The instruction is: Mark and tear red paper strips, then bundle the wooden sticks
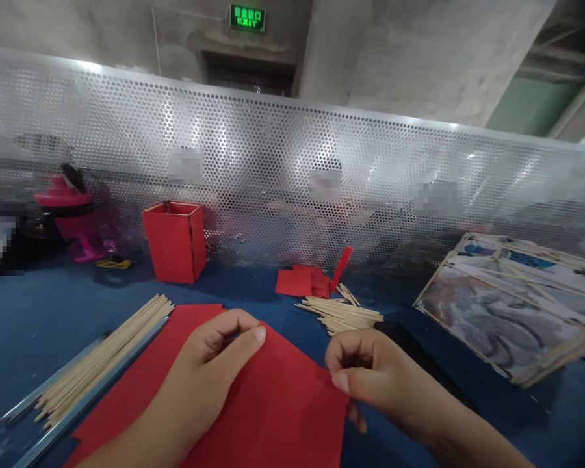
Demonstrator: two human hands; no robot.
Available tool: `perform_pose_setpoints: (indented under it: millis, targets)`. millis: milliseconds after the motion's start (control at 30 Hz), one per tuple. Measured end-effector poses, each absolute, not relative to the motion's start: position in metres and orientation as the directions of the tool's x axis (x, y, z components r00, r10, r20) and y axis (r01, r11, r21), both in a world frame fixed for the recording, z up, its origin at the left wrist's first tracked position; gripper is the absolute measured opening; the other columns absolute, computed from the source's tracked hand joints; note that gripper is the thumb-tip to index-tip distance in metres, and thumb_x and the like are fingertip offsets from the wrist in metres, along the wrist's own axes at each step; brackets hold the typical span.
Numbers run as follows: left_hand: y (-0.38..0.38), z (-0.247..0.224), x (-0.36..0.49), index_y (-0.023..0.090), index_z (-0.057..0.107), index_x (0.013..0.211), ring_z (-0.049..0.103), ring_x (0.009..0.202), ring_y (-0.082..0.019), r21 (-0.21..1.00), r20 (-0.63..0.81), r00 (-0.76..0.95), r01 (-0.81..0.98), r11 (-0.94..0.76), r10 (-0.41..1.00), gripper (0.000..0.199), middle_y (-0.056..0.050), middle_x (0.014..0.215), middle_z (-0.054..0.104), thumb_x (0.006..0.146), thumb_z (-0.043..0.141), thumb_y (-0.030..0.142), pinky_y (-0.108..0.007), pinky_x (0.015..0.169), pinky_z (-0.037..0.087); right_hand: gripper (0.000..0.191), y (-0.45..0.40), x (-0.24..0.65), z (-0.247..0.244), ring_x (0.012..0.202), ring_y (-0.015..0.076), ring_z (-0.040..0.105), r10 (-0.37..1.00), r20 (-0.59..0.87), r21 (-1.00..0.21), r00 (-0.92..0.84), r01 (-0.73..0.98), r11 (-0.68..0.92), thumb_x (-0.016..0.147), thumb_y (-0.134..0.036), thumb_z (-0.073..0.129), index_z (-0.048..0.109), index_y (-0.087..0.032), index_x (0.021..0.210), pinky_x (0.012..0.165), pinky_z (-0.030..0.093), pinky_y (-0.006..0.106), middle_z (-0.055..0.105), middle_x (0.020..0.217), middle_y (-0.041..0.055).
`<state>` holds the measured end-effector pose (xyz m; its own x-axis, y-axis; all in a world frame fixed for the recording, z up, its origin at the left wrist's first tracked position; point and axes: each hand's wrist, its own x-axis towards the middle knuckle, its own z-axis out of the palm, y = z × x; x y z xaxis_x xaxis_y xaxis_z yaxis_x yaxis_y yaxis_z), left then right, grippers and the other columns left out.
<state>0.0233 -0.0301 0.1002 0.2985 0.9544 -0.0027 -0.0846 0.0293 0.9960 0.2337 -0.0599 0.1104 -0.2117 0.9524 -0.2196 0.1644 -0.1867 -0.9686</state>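
Note:
A sheet of red paper (277, 403) is raised between my two hands, above more red sheets (141, 370) lying on the blue table. My left hand (214, 364) pinches its upper left corner between thumb and fingers. At the right corner, my right hand (370, 370) has thumb and forefinger closed on the edge. Just beyond my right hand lies a pile of short wooden sticks (344, 313). Left of the red sheets is a bundle of long wooden sticks (107, 357).
A red open-topped box (173, 244) stands near the perforated metal panel (258, 143). Small red paper pieces (295, 283) lie at the back. A pink bottle (73, 221) is at left; a stick-framed, painted paper structure (497, 312) stands at right, near a dark flat object (424, 357).

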Motion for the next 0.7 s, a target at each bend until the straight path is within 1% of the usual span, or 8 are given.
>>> perform_pose_setpoints:
  millis: [133,200,333,400,500,600,633,700]
  targets:
    - [-0.028,0.097,0.021,0.020,0.052,0.062,0.039,0.051,-0.008,0.986,-0.015,0.280,-0.153,0.060,0.960,0.033,0.007,0.057,0.046,0.075,0.067,0.046,-0.017,0.049,0.034,0.002,-0.058,0.245,0.110,0.038,0.0079,0.052,0.956,-0.179,-0.979,-0.231,0.137,-0.150,0.056,-0.017,0.056,0.055,-0.018,0.055,0.036,0.044,0.018,0.057,0.043,-0.0053]
    - [-0.026,0.094,0.020,0.020,0.052,0.062,0.039,0.050,-0.008,0.981,-0.025,0.212,-0.185,0.065,0.977,0.034,0.008,0.056,0.045,0.075,0.068,0.047,-0.017,0.047,0.034,0.006,-0.054,0.251,0.108,0.039,0.0081,0.052,0.963,-0.138,-0.988,-0.232,0.103,-0.117,0.060,-0.018,0.061,0.056,-0.018,0.058,0.038,0.045,0.019,0.057,0.045,-0.0047]
    - [-0.021,0.088,0.019,0.022,0.058,0.068,0.046,0.054,-0.008,0.947,-0.068,-0.026,-0.316,0.056,0.997,0.026,0.008,0.060,0.052,0.073,0.072,0.044,-0.016,0.050,0.039,0.019,-0.046,0.254,0.102,0.052,0.0097,0.058,0.990,-0.045,-0.999,-0.133,0.014,-0.043,0.069,-0.031,0.073,0.060,-0.017,0.071,0.051,0.050,0.023,0.061,0.060,-0.0033]
    - [-0.019,0.087,0.021,0.024,0.061,0.072,0.051,0.060,-0.010,0.919,-0.078,-0.075,-0.391,0.043,0.994,0.022,0.008,0.066,0.057,0.070,0.075,0.042,-0.017,0.055,0.043,0.028,-0.044,0.249,0.098,0.059,0.0118,0.060,0.986,-0.033,-0.999,-0.161,0.047,-0.026,0.067,-0.038,0.077,0.060,-0.018,0.078,0.057,0.051,0.025,0.061,0.066,-0.0025]
    - [-0.019,0.086,0.025,0.026,0.063,0.073,0.055,0.067,-0.013,0.894,-0.114,-0.031,-0.439,0.089,0.993,0.023,0.006,0.072,0.061,0.062,0.081,0.036,-0.020,0.059,0.047,0.034,-0.045,0.238,0.092,0.063,0.0133,0.057,0.978,-0.030,-0.983,-0.206,0.184,0.009,0.067,-0.046,0.077,0.059,-0.019,0.078,0.060,0.048,0.028,0.060,0.069,-0.0011]
    - [-0.022,0.087,0.028,0.027,0.064,0.074,0.060,0.073,-0.016,0.863,-0.156,-0.018,-0.489,0.127,0.988,0.027,0.006,0.073,0.064,0.058,0.084,0.032,-0.023,0.064,0.050,0.034,-0.045,0.232,0.087,0.063,0.0135,0.056,0.984,0.020,-0.961,-0.175,0.267,0.067,0.073,-0.050,0.072,0.057,-0.019,0.072,0.062,0.045,0.028,0.058,0.067,-0.0015]
    - [-0.023,0.089,0.028,0.026,0.064,0.074,0.061,0.075,-0.018,0.842,-0.167,-0.001,-0.520,0.142,0.986,0.028,0.005,0.073,0.065,0.058,0.084,0.035,-0.025,0.066,0.051,0.034,-0.045,0.231,0.085,0.063,0.0136,0.056,0.986,0.028,-0.960,-0.167,0.271,0.073,0.074,-0.051,0.071,0.057,-0.019,0.071,0.063,0.045,0.028,0.057,0.065,-0.0018]
    - [-0.025,0.092,0.028,0.024,0.063,0.074,0.064,0.077,-0.021,0.789,-0.175,0.089,-0.583,0.194,0.981,0.032,0.002,0.074,0.066,0.060,0.081,0.047,-0.028,0.065,0.051,0.035,-0.045,0.232,0.083,0.062,0.0139,0.056,0.988,0.032,-0.965,-0.149,0.253,0.069,0.074,-0.052,0.070,0.058,-0.019,0.073,0.064,0.045,0.029,0.058,0.064,-0.0022]
